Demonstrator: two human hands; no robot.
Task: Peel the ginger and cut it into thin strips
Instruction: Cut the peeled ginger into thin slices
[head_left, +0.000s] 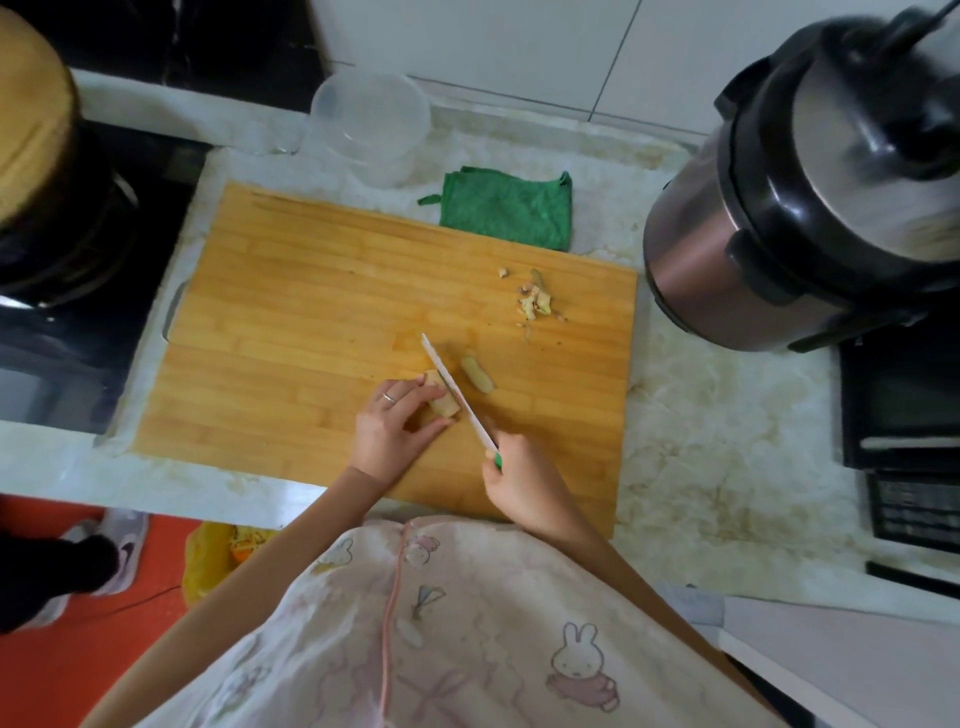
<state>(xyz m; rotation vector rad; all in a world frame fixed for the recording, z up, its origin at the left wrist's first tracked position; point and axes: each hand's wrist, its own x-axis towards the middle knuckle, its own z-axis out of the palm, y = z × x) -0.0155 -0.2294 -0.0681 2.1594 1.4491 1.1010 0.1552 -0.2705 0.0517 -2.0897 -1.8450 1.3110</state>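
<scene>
One cutting board (337, 312) lies on the pale worktop (701, 441), and on its 4 o'clock quarter there are two ginger pieces. The held ginger piece (445, 404) sits under the left hand (395, 431), whose fingers curl over it while the thumb presses its near end; much of it is hidden by those fingers. The loose ginger piece (478, 375) lies free at 2 o'clock from the first, on the other side of the blade.

One knife (457, 395) stands between them, seen edge-on, its tip pointing to 11 o'clock. The right hand (519, 478) wraps round the handle, so only a sliver of green shows.

One small peel heap (535, 302) rests towards the board's 2 o'clock corner, with one stray scrap (503, 272) just at 10 o'clock from it.

Off the board at 12 o'clock lie one folded green cloth (506, 208) and a clear plastic tub (371, 122); the tub is blurred, and whether one or more clear things stand there cannot be told. One pressure cooker (805, 208) stands at 2 o'clock, its lid smeared and cut off by the frame edge. A dark appliance (904, 405) at 3 o'clock is also cut off.
</scene>
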